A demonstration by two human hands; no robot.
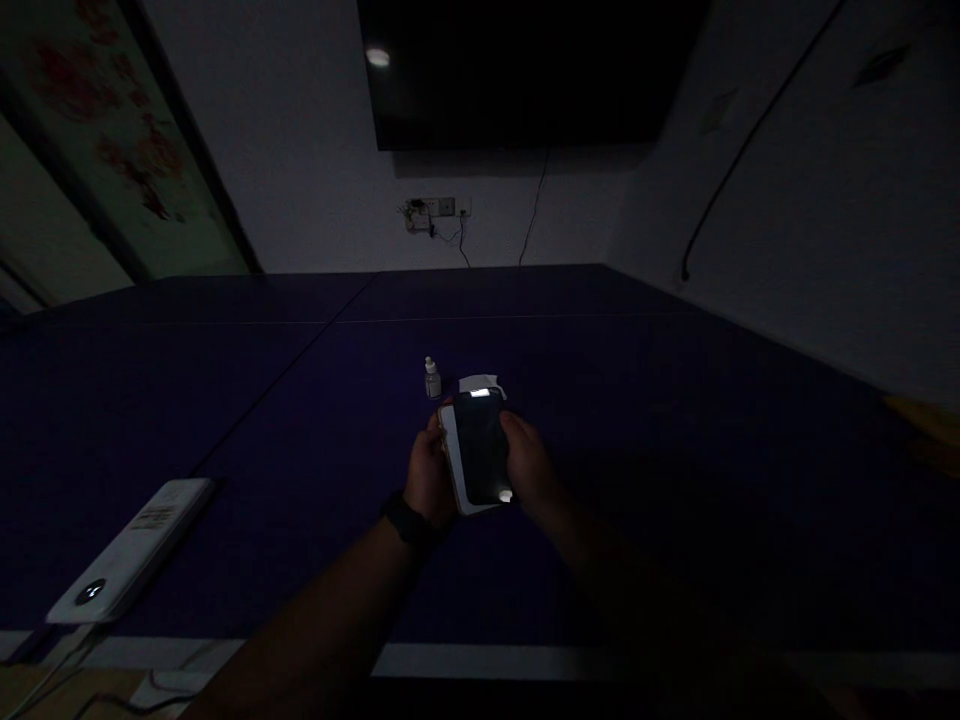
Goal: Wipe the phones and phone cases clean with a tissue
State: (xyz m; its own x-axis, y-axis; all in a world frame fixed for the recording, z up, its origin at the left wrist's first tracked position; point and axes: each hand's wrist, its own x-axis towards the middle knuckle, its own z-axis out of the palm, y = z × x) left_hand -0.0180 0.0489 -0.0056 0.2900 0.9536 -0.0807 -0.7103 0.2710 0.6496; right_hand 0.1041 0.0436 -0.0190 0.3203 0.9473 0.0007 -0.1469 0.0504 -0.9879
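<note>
Both my hands hold a phone [484, 450], its glossy dark face turned up and tilted toward me. A white edge shows along its left and bottom, beside the dark face; whether these are two separate layers I cannot tell. My left hand [431, 475], with a dark band on the wrist, grips the left side. On the right side, my right hand [529, 460] is closed round the edge, its thumb at the dark face. Bright reflections lie at the phone's top and lower right. A small dropper bottle [433, 382] stands just beyond my left hand. Behind the phone's top edge is a white piece [478, 382], partly hidden.
The room is dim. A white power bank [135, 550] with a lit display and a cable lies at the left on the purple table [315, 540]. A wall screen [525, 75] hangs beyond, above sockets [431, 210] with wires. Another cable [750, 140] runs down the right wall.
</note>
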